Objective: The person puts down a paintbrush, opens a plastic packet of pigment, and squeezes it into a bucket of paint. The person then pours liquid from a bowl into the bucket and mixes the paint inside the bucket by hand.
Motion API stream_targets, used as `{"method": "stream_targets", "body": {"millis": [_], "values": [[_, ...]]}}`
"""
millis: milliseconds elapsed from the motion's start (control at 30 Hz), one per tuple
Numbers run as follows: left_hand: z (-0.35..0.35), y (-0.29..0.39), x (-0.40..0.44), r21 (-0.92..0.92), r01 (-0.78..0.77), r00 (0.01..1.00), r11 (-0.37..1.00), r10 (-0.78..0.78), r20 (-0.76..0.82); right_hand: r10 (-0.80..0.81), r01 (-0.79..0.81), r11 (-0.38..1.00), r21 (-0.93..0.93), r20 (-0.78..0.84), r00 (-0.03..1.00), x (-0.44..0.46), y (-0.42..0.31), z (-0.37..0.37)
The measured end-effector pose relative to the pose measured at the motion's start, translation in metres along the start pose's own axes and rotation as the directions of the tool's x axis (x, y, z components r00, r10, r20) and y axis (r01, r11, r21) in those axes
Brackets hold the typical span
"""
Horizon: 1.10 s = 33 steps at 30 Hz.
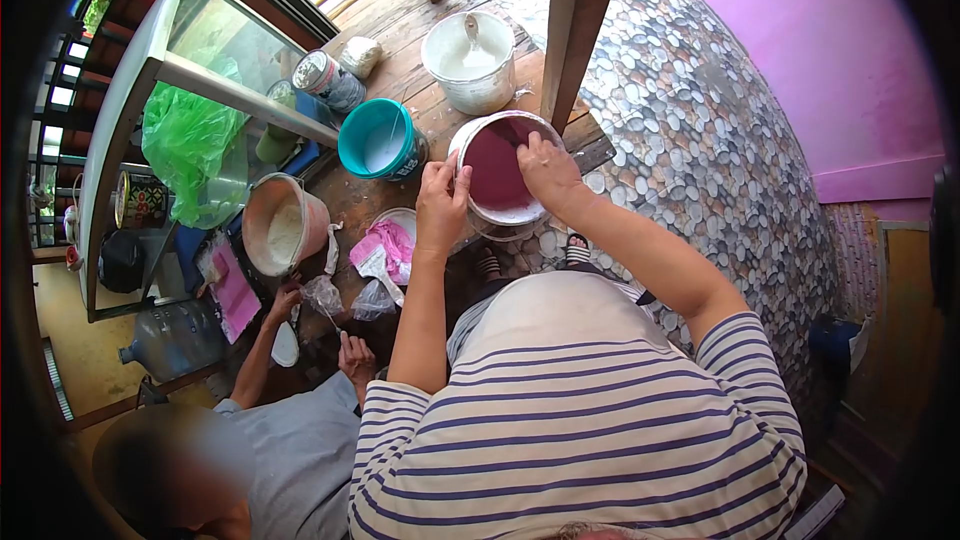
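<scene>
A white bucket [459, 138] with dark pink paint inside is tilted in front of me at the table's edge. My left hand [440, 205] grips its near left rim, with the thumb up against the side. My right hand [548, 172] is closed over the right part of the opening. Whatever its fingers hold inside the bucket is hidden by the hand and blends with the paint.
A teal bucket [405, 162], a large white bucket [470, 90] and an orange bucket [310, 230] stand on the wooden table [430, 90]. Pink-stained cloth [385, 245] lies nearby. A co-worker [300, 460] sits at left. A wooden post [575, 30] rises at right.
</scene>
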<state>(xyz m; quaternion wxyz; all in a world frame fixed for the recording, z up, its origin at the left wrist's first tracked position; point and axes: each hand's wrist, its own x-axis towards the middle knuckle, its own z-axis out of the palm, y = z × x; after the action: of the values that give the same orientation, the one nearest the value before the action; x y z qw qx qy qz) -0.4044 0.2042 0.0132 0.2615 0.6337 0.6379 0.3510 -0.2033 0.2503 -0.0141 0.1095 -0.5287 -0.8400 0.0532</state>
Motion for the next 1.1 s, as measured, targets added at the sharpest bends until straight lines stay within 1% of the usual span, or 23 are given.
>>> {"method": "stream_targets", "body": {"millis": [67,100,167,200,267,300,367,400,467,500,567,600,667,700,767,800,867,933,1033,1067,1100], "values": [[-0.001,0.000,-0.001,0.007,0.005,1.000,1.000,-0.005,0.001,0.081,-0.082,0.997,0.001,0.170,0.982,-0.007,0.000,-0.004],[-0.001,0.001,-0.002,0.007,0.012,1.000,1.000,-0.012,0.002,0.079,-0.080,0.997,0.002,0.177,0.981,-0.010,0.001,-0.001],[-0.001,0.003,-0.002,-0.023,0.031,1.000,0.999,-0.031,0.000,0.144,-0.165,0.980,0.111,0.172,0.974,-0.016,0.003,0.004],[-0.002,0.003,-0.001,-0.023,0.033,0.999,0.999,-0.033,-0.001,0.143,-0.164,0.980,0.111,0.174,0.974,-0.017,0.004,0.000],[-0.001,0.004,-0.001,-0.029,0.033,0.999,0.999,-0.034,-0.002,-0.046,0.020,0.994,0.106,0.250,0.967,-0.020,0.008,-0.008],[0.000,0.002,-0.001,-0.030,0.035,0.999,0.999,-0.035,0.000,-0.046,0.019,0.994,0.106,0.252,0.967,-0.020,0.010,-0.008],[0.001,-0.002,0.000,0.015,-0.021,0.999,1.000,0.022,-0.042,-0.108,0.074,0.990,0.121,0.311,0.944,-0.017,0.013,-0.006],[0.001,-0.001,0.000,0.015,-0.020,0.999,1.000,0.020,-0.039,-0.107,0.072,0.990,0.122,0.313,0.944,-0.017,0.011,-0.010],[-0.001,0.002,0.000,-0.015,0.016,1.000,1.000,-0.016,-0.005,-0.173,0.117,0.979,0.168,0.371,0.913,-0.016,0.006,-0.019],[0.000,0.001,0.000,-0.013,0.017,1.000,1.000,-0.017,-0.005,-0.174,0.117,0.978,0.170,0.371,0.912,-0.015,0.006,-0.015],[0.002,-0.003,0.000,0.010,-0.038,0.998,0.999,0.039,-0.053,-0.219,0.101,0.953,0.286,0.416,0.883,-0.010,0.006,-0.004],[0.002,-0.004,-0.001,0.012,-0.035,0.998,0.999,0.036,-0.053,-0.221,0.102,0.952,0.289,0.417,0.882,-0.007,0.004,-0.005],[0.002,-0.005,0.000,0.017,-0.027,0.999,1.000,0.027,-0.044,-0.242,0.063,0.918,0.392,0.428,0.871,-0.001,0.001,-0.007],[0.002,-0.004,0.000,0.018,-0.027,0.999,0.999,0.027,-0.044,-0.243,0.062,0.917,0.393,0.428,0.871,0.000,0.001,-0.007],[0.000,-0.003,0.000,-0.006,0.028,1.000,1.000,-0.028,-0.007,-0.219,0.006,0.892,0.453,0.420,0.880,0.005,0.000,-0.006],[0.000,-0.003,-0.001,-0.004,0.030,0.999,1.000,-0.030,-0.010,-0.224,0.009,0.890,0.455,0.420,0.879,0.008,0.001,-0.006],[0.001,-0.004,-0.001,-0.027,0.020,1.000,0.999,-0.020,-0.014,-0.169,-0.076,0.829,0.554,0.377,0.911,0.012,0.008,-0.007],[0.001,-0.003,-0.001,-0.033,0.026,1.000,0.999,-0.026,-0.009,-0.150,-0.091,0.828,0.554,0.374,0.915,0.019,0.013,-0.011],[0.000,-0.001,0.000,-0.032,0.025,1.000,0.999,-0.025,0.000,-0.091,-0.037,0.924,0.381,0.313,0.946,0.027,0.011,-0.027],[0.000,-0.001,0.000,-0.025,0.023,1.000,0.999,-0.023,0.001,-0.088,-0.040,0.923,0.382,0.314,0.945,0.028,0.008,-0.030],[0.000,-0.001,0.001,-0.025,0.023,1.000,0.999,-0.023,0.004,-0.109,-0.005,0.939,0.344,0.311,0.944,0.029,0.007,-0.032]]}}
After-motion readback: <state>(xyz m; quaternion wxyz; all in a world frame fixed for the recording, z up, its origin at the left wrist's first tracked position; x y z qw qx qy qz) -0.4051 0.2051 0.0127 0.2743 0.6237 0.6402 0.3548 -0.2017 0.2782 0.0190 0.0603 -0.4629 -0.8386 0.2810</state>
